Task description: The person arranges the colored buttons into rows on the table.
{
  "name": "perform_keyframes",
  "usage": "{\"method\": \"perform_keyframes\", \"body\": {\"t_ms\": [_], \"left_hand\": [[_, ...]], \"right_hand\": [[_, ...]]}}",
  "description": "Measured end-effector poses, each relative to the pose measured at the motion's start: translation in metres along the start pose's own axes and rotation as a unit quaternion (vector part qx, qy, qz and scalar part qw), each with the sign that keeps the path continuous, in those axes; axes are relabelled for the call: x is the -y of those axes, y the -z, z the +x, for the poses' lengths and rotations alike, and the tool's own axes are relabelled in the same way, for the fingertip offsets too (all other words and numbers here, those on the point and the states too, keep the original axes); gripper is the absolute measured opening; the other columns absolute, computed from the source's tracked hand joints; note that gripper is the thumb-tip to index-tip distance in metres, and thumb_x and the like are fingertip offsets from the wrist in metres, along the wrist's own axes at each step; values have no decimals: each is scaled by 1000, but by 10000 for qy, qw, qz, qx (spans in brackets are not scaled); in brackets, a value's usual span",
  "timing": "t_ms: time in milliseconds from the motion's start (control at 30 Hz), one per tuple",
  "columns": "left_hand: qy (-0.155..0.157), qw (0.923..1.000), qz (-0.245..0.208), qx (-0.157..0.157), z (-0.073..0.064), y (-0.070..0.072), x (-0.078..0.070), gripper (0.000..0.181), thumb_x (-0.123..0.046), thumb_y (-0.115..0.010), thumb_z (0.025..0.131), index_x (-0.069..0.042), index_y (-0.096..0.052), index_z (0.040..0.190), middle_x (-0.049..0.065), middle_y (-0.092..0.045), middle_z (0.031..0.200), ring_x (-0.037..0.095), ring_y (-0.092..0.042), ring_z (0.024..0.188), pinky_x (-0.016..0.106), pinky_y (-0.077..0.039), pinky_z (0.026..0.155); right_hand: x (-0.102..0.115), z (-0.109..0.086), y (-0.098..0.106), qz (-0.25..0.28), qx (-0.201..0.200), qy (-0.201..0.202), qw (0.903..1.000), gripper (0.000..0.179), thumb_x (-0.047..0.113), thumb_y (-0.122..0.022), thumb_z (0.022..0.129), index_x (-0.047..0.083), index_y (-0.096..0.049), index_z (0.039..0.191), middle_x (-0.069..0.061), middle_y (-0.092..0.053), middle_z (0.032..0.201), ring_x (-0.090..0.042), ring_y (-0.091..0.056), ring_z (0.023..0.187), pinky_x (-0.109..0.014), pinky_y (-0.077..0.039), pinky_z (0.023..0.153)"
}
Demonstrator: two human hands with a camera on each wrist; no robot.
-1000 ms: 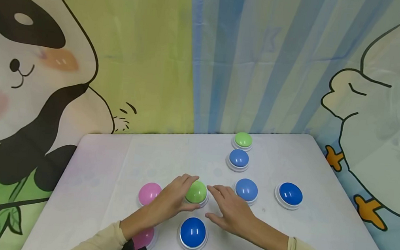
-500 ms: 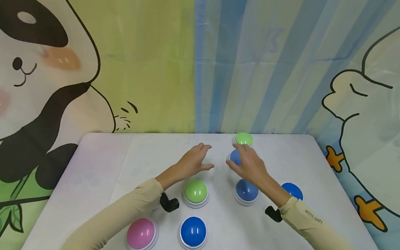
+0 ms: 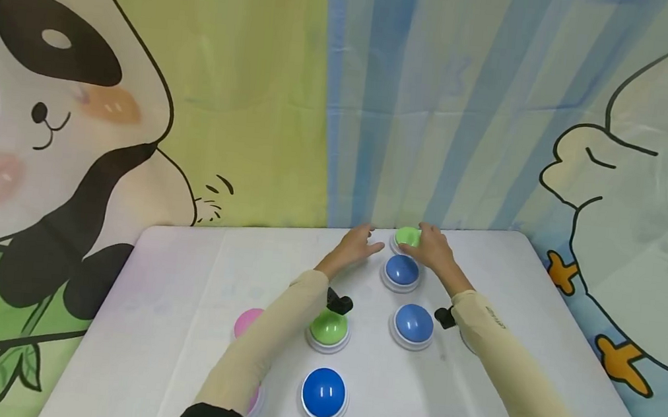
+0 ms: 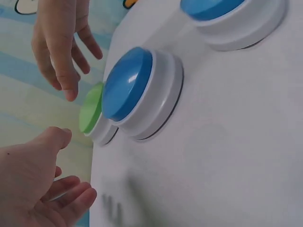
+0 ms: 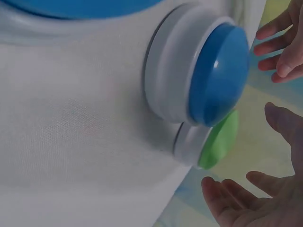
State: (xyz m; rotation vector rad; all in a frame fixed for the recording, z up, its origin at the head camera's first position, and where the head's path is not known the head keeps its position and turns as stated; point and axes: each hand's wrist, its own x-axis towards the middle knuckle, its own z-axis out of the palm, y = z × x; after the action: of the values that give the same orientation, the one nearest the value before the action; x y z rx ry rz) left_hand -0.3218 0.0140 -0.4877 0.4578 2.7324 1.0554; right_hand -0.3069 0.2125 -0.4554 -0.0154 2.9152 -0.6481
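Observation:
At the table's far edge, a green dome push button (image 3: pixel 408 235) on a white base stands between my hands. My left hand (image 3: pixel 356 247) is held to its left, fingers spread and empty. My right hand (image 3: pixel 434 249) is at its right, overlapping its dome in the head view; in the right wrist view its fingers (image 5: pixel 215 198) are apart from the green button (image 5: pixel 221 139). Just nearer to me stands a light blue button (image 3: pixel 403 269). Both wrist views show the palms facing each other, with the blue button (image 4: pixel 130 85) and the green one (image 4: pixel 92 109) below.
Another light blue button (image 3: pixel 414 323), a second green button (image 3: pixel 328 328) and a dark blue one (image 3: pixel 323 394) stand nearer on the white table (image 3: pixel 183 301). Pink buttons (image 3: pixel 246 321) are partly behind my left sleeve. A cartoon-print curtain (image 3: pixel 257 129) hangs behind the table.
Both hands have moved away from me, from around the nearer green button, past the light blue button, to the far green button. The buttons stay where they were.

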Motion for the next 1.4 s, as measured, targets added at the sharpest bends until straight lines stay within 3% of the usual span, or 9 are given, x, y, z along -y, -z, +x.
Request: {"method": "perform_keyframes", "body": {"t_ms": [233, 433, 767, 1100, 1267, 1400], "left_hand": [[243, 9990, 380, 55, 23, -12, -11, 54, -27, -60, 96, 0, -44, 140, 17, -55, 137, 28, -52, 128, 37, -43, 108], [164, 9999, 25, 44, 30, -20, -9, 52, -22, -62, 95, 1, -45, 139, 19, -55, 137, 29, -54, 126, 38, -46, 106], [-124, 9990, -408, 136, 36, -29, -10, 55, -18, -64, 93, 1, -45, 141, 21, -58, 132, 32, -56, 121, 40, -48, 103], [-63, 9982, -578, 157, 43, -39, -9, 53, -22, -66, 92, -8, -49, 141, 13, -58, 137, 25, -54, 126, 36, -45, 108], [-180, 9980, -590, 116, 46, -46, -8, 49, -21, -67, 92, -11, -53, 137, 9, -61, 132, 22, -57, 121, 35, -47, 104], [-56, 9980, -623, 69, 45, -47, -11, 49, -21, -68, 91, -12, -54, 137, 9, -61, 130, 22, -57, 119, 33, -48, 103]], "right_hand": [[-16, 20, -8, 610, 356, -464, 9964, 88, 36, -69, 87, -8, -22, 147, -36, -31, 146, -50, -36, 134, -58, -36, 111], [-21, 27, -16, 959, 552, -572, 9922, 90, 33, -70, 87, -7, -19, 149, -34, -28, 150, -48, -32, 139, -57, -31, 114], [-26, 29, -19, 1014, 419, -400, 9932, 82, 26, -69, 88, -10, -25, 146, -33, -34, 148, -45, -35, 138, -54, -32, 115], [-34, 31, -20, 1081, 460, -349, 9925, 77, 27, -68, 89, -11, -30, 144, -31, -36, 147, -44, -36, 138, -52, -31, 116], [-35, 29, -22, 1132, 326, -328, 9925, 78, 27, -70, 88, -11, -30, 145, -31, -37, 146, -44, -37, 136, -52, -34, 114], [-34, 27, -22, 1158, 246, -333, 9924, 77, 26, -70, 88, -9, -32, 145, -30, -38, 146, -44, -39, 135, -53, -35, 113]]}}
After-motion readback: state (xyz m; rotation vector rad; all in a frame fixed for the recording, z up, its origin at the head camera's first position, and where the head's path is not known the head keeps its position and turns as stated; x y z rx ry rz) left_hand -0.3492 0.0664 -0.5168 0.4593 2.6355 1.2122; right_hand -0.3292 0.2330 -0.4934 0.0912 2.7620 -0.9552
